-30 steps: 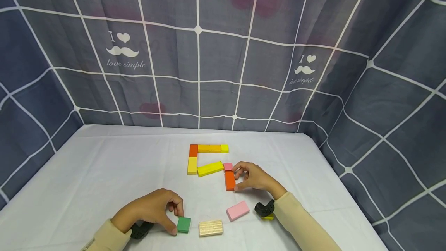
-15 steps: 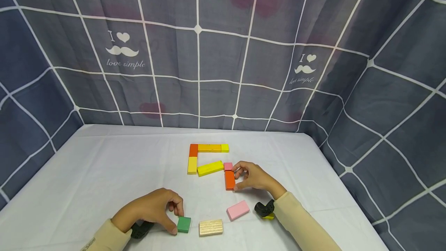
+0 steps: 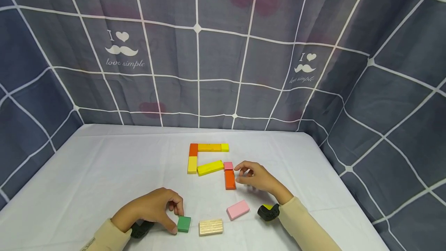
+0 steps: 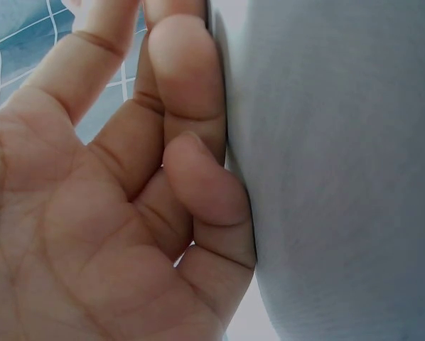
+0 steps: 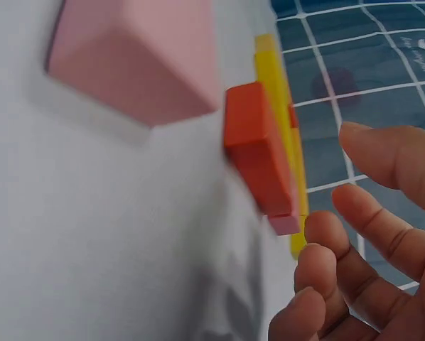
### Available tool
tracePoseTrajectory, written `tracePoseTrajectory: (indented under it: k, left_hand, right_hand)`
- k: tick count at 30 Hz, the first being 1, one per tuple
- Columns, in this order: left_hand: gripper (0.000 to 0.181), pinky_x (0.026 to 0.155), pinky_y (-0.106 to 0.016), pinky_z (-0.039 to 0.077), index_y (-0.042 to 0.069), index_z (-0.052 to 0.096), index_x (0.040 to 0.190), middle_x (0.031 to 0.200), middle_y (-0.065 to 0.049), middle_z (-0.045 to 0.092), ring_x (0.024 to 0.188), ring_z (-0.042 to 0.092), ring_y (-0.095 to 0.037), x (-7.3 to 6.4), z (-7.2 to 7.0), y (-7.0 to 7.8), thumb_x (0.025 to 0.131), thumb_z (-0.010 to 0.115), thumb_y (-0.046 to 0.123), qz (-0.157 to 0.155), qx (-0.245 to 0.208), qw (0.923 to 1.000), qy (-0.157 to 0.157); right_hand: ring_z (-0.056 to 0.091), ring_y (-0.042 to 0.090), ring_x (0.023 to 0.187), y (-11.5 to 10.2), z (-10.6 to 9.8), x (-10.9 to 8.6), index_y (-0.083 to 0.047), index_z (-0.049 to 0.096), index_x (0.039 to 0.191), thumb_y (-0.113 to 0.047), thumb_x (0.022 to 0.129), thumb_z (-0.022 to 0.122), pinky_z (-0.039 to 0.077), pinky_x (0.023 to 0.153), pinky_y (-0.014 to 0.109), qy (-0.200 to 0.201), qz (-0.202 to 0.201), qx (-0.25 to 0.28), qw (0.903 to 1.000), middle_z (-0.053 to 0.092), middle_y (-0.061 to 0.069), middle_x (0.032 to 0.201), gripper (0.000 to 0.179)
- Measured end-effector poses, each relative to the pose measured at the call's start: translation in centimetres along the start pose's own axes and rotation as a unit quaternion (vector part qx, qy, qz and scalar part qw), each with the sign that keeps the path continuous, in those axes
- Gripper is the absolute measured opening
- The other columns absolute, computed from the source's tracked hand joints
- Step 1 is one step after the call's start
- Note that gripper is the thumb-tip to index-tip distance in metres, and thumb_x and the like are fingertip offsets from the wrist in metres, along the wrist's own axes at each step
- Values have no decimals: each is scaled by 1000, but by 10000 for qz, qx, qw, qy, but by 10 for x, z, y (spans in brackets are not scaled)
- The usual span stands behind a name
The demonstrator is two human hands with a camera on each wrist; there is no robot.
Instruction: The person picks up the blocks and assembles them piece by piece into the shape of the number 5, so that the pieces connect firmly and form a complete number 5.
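Big dark gridded curtain (image 3: 223,57) at the back, then a white-covered bench (image 3: 104,158). Right hand (image 3: 259,178) is relaxed, holding nothing, just off the orange block (image 3: 230,180) lying on the bench. Left hand (image 3: 153,206) has its thumb and fingers right at the green block (image 3: 184,224), can't tell if it's pinching it. Smallest is a little pink block (image 3: 228,165) at the orange one's far end.

A grey-blue curtain (image 3: 174,49) with a grid of white lines (image 3: 198,28) fills the top and both sides of the frame. At upper left it bears a white heart (image 3: 122,36) over a moustache (image 3: 121,50) and the words "love simple" (image 3: 124,63), with a smaller copy (image 3: 304,68) right of centre and dull red blotches (image 3: 269,0) near the top. A white tablecloth (image 3: 122,158) with faint creases spreads across the lower half.
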State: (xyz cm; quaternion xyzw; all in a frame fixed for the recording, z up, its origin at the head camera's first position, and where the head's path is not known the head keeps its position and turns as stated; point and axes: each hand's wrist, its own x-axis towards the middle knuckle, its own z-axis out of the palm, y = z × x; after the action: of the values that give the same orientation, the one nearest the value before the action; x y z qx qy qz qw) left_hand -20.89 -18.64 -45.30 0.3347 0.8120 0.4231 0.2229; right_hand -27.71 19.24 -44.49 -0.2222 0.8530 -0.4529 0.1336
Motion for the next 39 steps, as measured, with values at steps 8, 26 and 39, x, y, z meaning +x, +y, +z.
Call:
tracePoseTrajectory:
  k: [8,26,39]
  left_hand:
    - [27,79,-24,50,21,79,90,90,17,71,85,59,-1,0,0,-1,73,99,15,32,4,10000,6]
    - [28,79,-24,49,21,78,89,89,17,70,84,57,-2,-1,0,1,73,99,14,1,11,10000,7]
    - [28,79,-24,49,21,78,90,90,17,70,85,58,-2,-1,0,-1,72,100,13,76,23,10000,17]
  right_hand:
    - [57,18,82,-4,-5,-16,0,73,123,-13,100,73,46,69,24,-242,1,101,9997,63,1,95,26]
    - [56,11,85,10,-4,-35,5,75,119,-2,85,86,46,75,19,-1619,-406,517,9846,71,9,105,36]
    - [53,7,83,7,-1,-37,-5,80,107,0,80,89,43,74,19,-1592,-389,-115,9864,65,-4,97,29]
